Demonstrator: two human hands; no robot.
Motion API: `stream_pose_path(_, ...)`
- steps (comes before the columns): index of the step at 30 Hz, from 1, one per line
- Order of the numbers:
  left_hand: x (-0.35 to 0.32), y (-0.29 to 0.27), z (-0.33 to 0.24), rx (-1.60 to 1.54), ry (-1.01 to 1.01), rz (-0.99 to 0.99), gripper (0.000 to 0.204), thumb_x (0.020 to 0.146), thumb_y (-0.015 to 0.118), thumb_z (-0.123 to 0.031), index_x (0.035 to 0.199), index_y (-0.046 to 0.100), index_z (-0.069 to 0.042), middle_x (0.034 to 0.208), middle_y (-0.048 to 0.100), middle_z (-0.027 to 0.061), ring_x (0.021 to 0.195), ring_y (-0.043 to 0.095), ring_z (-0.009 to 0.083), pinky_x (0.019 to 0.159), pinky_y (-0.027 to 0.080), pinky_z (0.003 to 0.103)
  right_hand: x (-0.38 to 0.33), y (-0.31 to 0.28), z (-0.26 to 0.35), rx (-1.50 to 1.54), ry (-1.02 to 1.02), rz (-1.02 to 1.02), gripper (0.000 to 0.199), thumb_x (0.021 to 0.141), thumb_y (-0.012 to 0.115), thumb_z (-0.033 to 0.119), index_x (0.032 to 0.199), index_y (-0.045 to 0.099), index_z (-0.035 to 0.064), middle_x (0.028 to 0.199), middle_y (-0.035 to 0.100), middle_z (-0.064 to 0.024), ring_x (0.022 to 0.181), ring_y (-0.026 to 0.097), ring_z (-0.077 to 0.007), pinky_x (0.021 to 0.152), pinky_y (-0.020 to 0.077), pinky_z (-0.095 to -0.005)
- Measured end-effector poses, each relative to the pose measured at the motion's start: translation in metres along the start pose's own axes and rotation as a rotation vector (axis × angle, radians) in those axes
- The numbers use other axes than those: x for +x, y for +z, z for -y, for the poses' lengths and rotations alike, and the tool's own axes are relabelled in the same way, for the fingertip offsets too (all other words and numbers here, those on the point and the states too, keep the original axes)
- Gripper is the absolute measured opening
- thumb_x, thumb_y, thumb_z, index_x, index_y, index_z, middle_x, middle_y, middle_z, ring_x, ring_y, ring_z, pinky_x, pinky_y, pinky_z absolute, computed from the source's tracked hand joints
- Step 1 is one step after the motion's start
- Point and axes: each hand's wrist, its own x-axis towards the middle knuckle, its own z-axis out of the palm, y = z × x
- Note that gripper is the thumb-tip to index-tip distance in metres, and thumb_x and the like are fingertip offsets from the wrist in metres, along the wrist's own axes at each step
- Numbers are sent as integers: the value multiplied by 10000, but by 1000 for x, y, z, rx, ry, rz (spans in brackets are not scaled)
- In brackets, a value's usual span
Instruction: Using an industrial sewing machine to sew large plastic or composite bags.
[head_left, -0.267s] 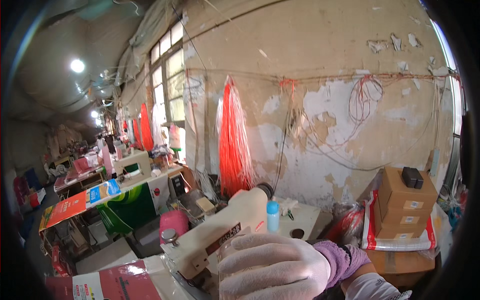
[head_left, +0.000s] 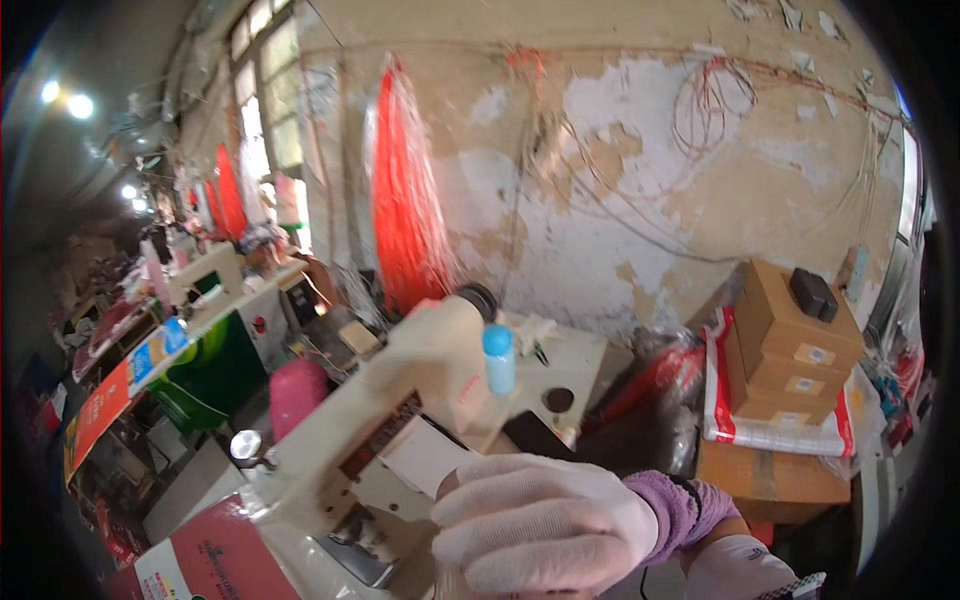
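My right hand [head_left: 545, 525] comes in from the lower right, in a white knitted glove with a fuzzy purple cuff [head_left: 675, 515] at the wrist. Its fingers are curled toward the left, and whatever they close around is hidden. Beyond them stands a cream sewing machine [head_left: 400, 365], its head partly covered by the hand. A white rectangular piece [head_left: 425, 455] shows just past the fingertips; its kind is unclear. On the machine table, a light blue bottle [head_left: 498, 370] stands upright near a dark flat object [head_left: 538, 437]. My left hand is out of view.
Brown cardboard boxes [head_left: 790, 340] are stacked at the right, with a small black block [head_left: 813, 294] on top. Red strands [head_left: 403, 200] hang on the peeling wall. A pink rounded object [head_left: 297, 395] and a red printed sheet [head_left: 225, 555] lie left of the machine.
The view has tilted down and turned to the right, so the background sits higher and farther left. My right hand stays near the same place in the picture, its fingers still curled.
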Motion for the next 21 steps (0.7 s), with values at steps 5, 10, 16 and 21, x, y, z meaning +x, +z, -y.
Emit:
stream_pose_path(5, 2, 2, -14, 23, -92, 41, 472, 984, 430, -408, 1166, 613, -13, 1228, 575, 238, 1113, 550, 436, 951, 440, 528, -64, -36, -3, 257, 964, 102, 580, 750, 816, 229, 1184, 527, -26, 1103, 608, -139, 981, 623, -263, 853, 525, -434)
stream_pose_path(10, 8, 0, -22, 4, -136, 56, 492, 981, 425, -426, 1152, 617, -7, 1215, 582, 235, 1115, 545, 429, 956, 433, 519, -172, -47, -90, 103, 1216, -430, 751, 628, 808, 45, 1289, 451, 44, 1190, 567, -63, 1082, 570, -198, 971, 452, -342)
stream_pose_path(16, 14, 7, -26, 11, -138, 45, 512, 989, 407, -436, 1144, 618, 5, 1196, 591, 232, 1101, 551, 430, 949, 437, 519, -343, -41, -228, -17, 1301, -577, 769, 612, 808, 7, 1289, 444, 39, 1197, 578, -77, 1111, 560, -193, 985, 444, -344)
stream_pose_path(21, 17, 9, -27, 15, -130, 34, 528, 993, 393, -446, 1147, 616, 7, 1199, 592, 228, 1103, 555, 425, 946, 438, 520, -410, -20, -283, -366, 1547, -432, 780, 591, 853, 65, 1271, 472, 52, 1179, 618, -131, 1129, 584, -260, 969, 467, -371)
